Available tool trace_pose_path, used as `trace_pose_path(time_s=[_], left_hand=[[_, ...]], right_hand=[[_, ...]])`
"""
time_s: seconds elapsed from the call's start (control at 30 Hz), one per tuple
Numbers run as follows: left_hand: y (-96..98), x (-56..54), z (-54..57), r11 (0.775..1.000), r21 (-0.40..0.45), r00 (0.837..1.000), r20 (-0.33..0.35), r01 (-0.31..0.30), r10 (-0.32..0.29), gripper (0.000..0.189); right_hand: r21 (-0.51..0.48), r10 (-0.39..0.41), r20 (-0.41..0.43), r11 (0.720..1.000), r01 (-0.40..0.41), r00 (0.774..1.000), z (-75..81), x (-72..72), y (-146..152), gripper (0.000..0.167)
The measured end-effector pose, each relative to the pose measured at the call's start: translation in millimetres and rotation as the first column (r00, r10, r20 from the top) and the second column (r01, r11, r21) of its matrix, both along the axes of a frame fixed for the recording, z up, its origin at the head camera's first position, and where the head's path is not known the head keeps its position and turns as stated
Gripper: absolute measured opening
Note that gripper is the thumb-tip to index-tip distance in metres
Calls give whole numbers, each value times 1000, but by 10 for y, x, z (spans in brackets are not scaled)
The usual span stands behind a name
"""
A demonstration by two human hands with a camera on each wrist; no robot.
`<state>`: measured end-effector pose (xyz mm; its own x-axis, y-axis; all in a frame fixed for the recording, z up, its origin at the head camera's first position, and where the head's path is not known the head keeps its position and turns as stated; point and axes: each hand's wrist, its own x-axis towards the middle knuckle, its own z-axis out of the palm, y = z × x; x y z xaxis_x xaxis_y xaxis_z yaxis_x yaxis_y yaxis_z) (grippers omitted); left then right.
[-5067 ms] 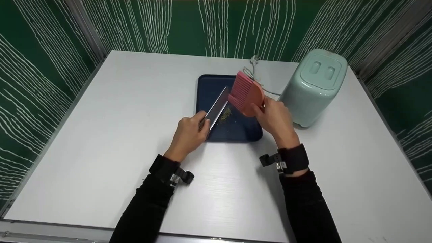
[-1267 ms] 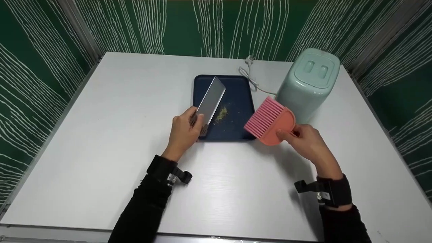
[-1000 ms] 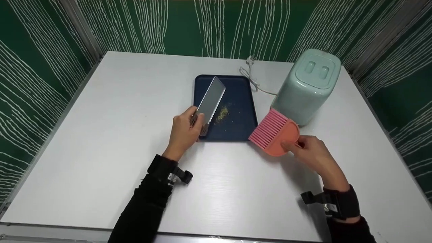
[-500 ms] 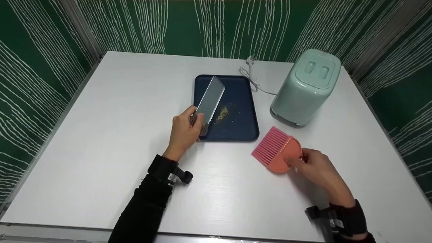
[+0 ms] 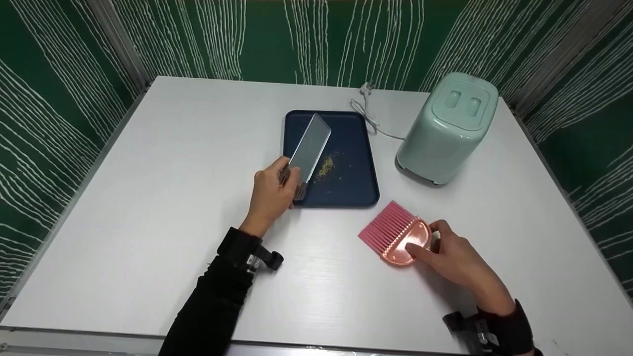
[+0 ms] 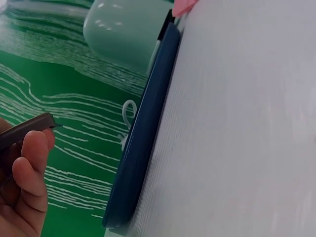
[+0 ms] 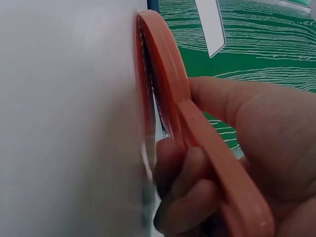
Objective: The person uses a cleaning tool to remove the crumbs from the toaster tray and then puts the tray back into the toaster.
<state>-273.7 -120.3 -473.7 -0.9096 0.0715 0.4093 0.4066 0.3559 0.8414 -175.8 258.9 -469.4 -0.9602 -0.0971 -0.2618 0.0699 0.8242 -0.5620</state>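
My left hand [image 5: 272, 190] grips the dark handle of a scraper [image 5: 310, 148] with a flat, shiny metal blade, tilted over the left part of a dark blue tray [image 5: 356, 193]. In the left wrist view the handle end [image 6: 29, 129] shows between thumb and fingers. A small heap of green-yellow crumbs [image 5: 326, 167] lies on the tray beside the blade. My right hand [image 5: 457, 254] holds a hand brush [image 5: 398, 235] with pink bristles and an orange handle, thumb on its face, low over the table in front of the tray. Fingers curl beneath its handle [image 7: 217, 153].
A mint-green appliance [image 5: 445, 133] with two oval dents on top stands at the back right. Its pale cord and plug [image 5: 366, 101] lie behind the tray. White tabletop [image 5: 173, 222] spreads around, with green striped walls [image 5: 267, 39] on three sides.
The brush has moved from over the tray to the table at its front right, lowering and turning flatter, its orange face catching the light. The left hand and scraper stay nearly still lately.
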Motion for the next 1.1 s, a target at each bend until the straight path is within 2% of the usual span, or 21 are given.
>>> trace_pose_path(time_s=[0.23,0.47,0.67,0.83,1.1], left_hand=[[8,8,8,1000,3,1000,4,6,-6,18],[15,9,3,1000,-3,1000,12,13,-13,17],[22,2,-15,1000,-2,1000,12,15,-14,18],[33,0,-18,1000,17,1000,14,22,-22,18],[45,5,0,998,51,999,28,21,-23,17]], right_hand=[[69,16,-14,998,-15,1000,34,1,-83,62],[91,38,6,995,-38,999,62,-8,-111,50],[126,53,37,990,-57,998,60,-9,-163,48],[110,49,52,992,-55,997,51,-27,-170,48],[36,35,-12,999,-34,999,73,-69,-174,53]])
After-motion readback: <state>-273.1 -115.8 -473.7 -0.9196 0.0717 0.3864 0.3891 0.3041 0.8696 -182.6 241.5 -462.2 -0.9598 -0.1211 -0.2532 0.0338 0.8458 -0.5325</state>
